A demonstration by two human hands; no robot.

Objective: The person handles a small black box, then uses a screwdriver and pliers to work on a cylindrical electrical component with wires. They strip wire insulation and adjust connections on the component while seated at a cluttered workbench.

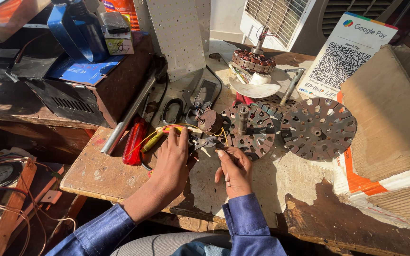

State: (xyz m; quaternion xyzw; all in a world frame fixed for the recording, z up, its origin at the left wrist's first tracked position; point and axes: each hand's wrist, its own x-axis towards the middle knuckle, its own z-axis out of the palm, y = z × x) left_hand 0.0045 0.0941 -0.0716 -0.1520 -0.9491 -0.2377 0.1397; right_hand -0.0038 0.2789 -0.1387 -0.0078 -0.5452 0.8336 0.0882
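My left hand (pixel 172 163) grips a small pair of pliers (pixel 204 141), its jaws pointing right at thin yellow wires (pixel 223 134). My right hand (pixel 235 171) pinches the wire ends just right of the jaws. Both hands hover over a worn wooden workbench (pixel 100 173). Right behind them lies a round slotted metal motor core (pixel 255 135) with an upright shaft (pixel 242 118). A small brown wound part (pixel 209 121) sits at its left edge, where the wires lead.
A second slotted metal disc (pixel 319 129) lies to the right. Behind stand a copper-wound stator (pixel 254 60), a white bowl-shaped cover (pixel 255 87), scissors (pixel 173 111), a red tool (pixel 135 141), a metal pipe (pixel 128 116) and a dark metal box (pixel 91 92). Cardboard (pixel 387 114) fills the right side.
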